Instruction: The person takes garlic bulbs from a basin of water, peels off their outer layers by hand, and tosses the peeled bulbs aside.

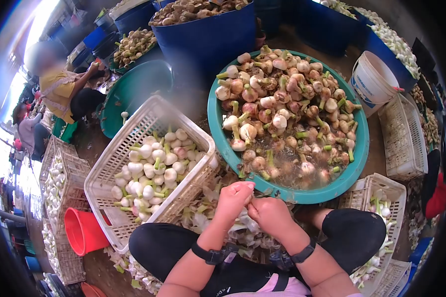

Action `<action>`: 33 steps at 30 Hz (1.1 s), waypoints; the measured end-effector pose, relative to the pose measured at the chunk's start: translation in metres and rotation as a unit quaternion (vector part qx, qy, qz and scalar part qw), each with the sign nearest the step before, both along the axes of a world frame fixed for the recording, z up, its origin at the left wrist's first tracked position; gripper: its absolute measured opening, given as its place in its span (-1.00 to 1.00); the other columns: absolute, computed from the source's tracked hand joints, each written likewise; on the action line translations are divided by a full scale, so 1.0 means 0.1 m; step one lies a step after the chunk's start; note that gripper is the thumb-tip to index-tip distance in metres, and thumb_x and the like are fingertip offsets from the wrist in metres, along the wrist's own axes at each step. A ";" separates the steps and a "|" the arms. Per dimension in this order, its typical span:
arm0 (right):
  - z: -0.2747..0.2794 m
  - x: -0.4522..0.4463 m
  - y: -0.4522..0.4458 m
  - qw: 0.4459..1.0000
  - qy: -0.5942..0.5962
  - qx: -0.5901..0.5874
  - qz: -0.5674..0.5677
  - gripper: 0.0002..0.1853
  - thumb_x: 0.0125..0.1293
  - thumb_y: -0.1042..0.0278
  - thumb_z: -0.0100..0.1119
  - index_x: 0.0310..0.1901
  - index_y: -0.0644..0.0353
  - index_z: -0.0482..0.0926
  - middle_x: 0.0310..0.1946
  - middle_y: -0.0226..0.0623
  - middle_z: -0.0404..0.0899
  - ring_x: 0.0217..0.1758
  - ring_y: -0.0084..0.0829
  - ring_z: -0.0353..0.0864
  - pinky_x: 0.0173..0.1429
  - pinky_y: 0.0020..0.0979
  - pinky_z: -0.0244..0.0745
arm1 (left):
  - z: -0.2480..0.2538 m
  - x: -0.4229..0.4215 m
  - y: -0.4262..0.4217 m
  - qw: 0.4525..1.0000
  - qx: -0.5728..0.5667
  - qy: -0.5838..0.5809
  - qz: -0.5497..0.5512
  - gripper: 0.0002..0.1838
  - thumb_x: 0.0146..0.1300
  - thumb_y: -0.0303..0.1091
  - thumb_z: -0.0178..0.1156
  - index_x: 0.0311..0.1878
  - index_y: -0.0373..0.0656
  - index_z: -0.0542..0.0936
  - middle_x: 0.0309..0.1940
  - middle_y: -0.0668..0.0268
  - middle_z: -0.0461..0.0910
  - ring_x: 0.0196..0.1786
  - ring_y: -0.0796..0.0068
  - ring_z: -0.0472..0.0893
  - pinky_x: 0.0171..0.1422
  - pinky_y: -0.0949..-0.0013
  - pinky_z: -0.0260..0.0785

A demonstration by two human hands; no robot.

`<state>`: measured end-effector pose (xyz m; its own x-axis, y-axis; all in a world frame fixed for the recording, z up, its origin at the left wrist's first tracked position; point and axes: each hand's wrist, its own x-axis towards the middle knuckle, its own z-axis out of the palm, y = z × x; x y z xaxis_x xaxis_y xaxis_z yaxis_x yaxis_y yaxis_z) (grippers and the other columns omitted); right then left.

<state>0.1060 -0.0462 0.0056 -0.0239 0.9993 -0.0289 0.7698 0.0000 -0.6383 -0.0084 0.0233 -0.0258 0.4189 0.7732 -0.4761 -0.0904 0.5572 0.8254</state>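
My left hand (234, 199) and my right hand (271, 216) are together between my knees, fingers closed and touching. Whatever they grip is hidden by the fingers. Just beyond them, a wide teal basin (286, 194) holds unpeeled garlic bulbs (282, 99) in murky water. To the left stands a white plastic crate (104, 173) with cleaned white garlic bulbs (158, 168) inside. Garlic skins (203, 213) lie heaped on the floor below my hands.
A red bucket (86, 231) stands left of the crate. Behind are a blue tub (203, 44), a green basin (134, 89) and a white bucket (374, 81). More crates (404, 138) line both sides. Two people sit at the upper left, one in a yellow top (59, 91).
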 end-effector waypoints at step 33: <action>-0.21 0.16 -0.11 0.736 0.637 -0.047 -0.223 -0.78 0.30 0.33 0.02 -0.15 0.29 0.52 -0.37 -0.37 0.56 -0.36 -0.57 0.54 -0.27 -0.48 0.48 | 0.01 -0.06 -0.22 0.966 0.254 -0.010 0.044 -0.78 0.15 -0.44 0.18 -0.12 -0.23 0.52 -0.02 0.24 0.52 -0.02 0.35 0.55 -0.03 0.40 0.46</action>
